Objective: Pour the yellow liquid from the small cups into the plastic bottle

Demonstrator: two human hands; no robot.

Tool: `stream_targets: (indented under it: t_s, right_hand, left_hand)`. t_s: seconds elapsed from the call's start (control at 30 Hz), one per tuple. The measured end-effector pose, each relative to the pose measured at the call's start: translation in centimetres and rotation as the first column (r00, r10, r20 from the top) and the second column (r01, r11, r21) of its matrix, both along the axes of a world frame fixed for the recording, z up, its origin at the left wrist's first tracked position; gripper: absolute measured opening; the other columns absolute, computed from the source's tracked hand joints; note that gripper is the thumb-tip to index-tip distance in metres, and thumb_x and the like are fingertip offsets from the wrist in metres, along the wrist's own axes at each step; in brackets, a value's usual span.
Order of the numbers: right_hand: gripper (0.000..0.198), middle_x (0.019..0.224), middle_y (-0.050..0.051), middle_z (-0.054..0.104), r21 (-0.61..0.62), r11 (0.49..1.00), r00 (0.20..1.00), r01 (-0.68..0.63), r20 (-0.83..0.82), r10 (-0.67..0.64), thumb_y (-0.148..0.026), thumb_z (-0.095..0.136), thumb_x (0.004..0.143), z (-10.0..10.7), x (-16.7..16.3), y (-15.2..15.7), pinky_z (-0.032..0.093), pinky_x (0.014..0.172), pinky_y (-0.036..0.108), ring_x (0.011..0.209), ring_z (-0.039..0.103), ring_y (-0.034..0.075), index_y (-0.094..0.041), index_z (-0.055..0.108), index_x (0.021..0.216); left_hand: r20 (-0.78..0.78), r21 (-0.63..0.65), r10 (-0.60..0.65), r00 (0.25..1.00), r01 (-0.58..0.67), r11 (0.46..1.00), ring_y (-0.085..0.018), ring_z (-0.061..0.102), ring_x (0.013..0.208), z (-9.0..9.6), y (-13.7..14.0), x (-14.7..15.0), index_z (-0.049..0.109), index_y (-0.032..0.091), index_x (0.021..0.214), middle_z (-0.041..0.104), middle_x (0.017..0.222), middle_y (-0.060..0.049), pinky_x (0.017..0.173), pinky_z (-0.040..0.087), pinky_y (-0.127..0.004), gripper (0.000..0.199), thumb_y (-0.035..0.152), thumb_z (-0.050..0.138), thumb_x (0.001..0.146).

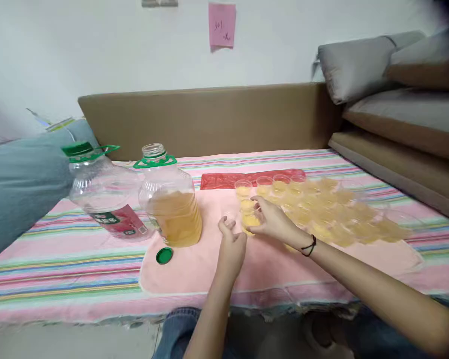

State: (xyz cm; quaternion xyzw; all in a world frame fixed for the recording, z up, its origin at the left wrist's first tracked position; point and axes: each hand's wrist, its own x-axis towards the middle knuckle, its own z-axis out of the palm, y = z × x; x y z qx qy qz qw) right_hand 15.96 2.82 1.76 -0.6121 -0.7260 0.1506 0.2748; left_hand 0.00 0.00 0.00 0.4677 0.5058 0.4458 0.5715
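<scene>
My right hand, with a dark cord at the wrist, curves its thumb and fingers around a small clear cup of yellow liquid at the left edge of the cup rows. Just left of it, my left hand has its fingers apart near a faint clear object, too indistinct to name. Several more filled clear cups stand close together on the pink cloth. Left of my hands is an uncapped plastic bottle, about half full of yellow liquid. A green cap lies before it.
A second bottle, green-capped with a pink label, stands at the left. Behind the cups lies a red plastic sheet. Grey cushions are stacked at the right, and a brown backboard closes off the rear.
</scene>
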Motion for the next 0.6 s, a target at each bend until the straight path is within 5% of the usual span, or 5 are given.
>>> stream_targets:
  t_s: [0.17, 0.47, 0.6]
  right_hand:
    - [0.069, 0.114, 0.015, 0.066, 0.032, 0.999, 0.997, -0.011, 0.082, 0.008, -0.035, 0.08, 0.066, 0.2, 0.0, 0.4, 0.046, 0.09, 0.043, 0.105, 0.061, 0.033, -0.014, 0.054, 0.126]
    - [0.072, 0.113, 0.016, 0.067, 0.06, 0.997, 0.993, -0.038, 0.111, 0.032, -0.034, 0.083, 0.065, 0.4, 0.7, 0.3, 0.047, 0.091, 0.045, 0.108, 0.06, 0.034, -0.012, 0.056, 0.127]
    - [0.058, 0.114, 0.014, 0.067, 0.148, 0.984, 0.991, -0.096, 0.11, 0.08, -0.031, 0.081, 0.068, 1.1, 1.1, 0.2, 0.047, 0.095, 0.048, 0.109, 0.058, 0.034, -0.015, 0.06, 0.12]
  left_hand:
    - [-0.014, 0.01, 0.013, 1.0, -0.013, 1.0, -0.013, 0.058, 0.081, -0.1, 0.4, -1.0, 0.019, 0.022, 0.136, 0.041, 0.147, -0.018, 0.072, 0.044, -0.027, 0.064, 0.016, 0.049, 0.08]
    - [-0.073, -0.012, 0.002, 0.997, -0.003, 1.0, -0.014, 0.06, 0.081, 0.3, 0.3, -0.4, 0.017, 0.024, 0.139, 0.045, 0.146, -0.017, 0.075, 0.046, -0.029, 0.067, 0.015, 0.048, 0.08]
    - [-0.133, -0.008, -0.009, 0.991, 0.008, 1.0, -0.016, 0.062, 0.085, 0.1, 0.6, -0.3, 0.016, 0.025, 0.136, 0.049, 0.14, -0.016, 0.076, 0.046, -0.029, 0.063, 0.015, 0.046, 0.082]
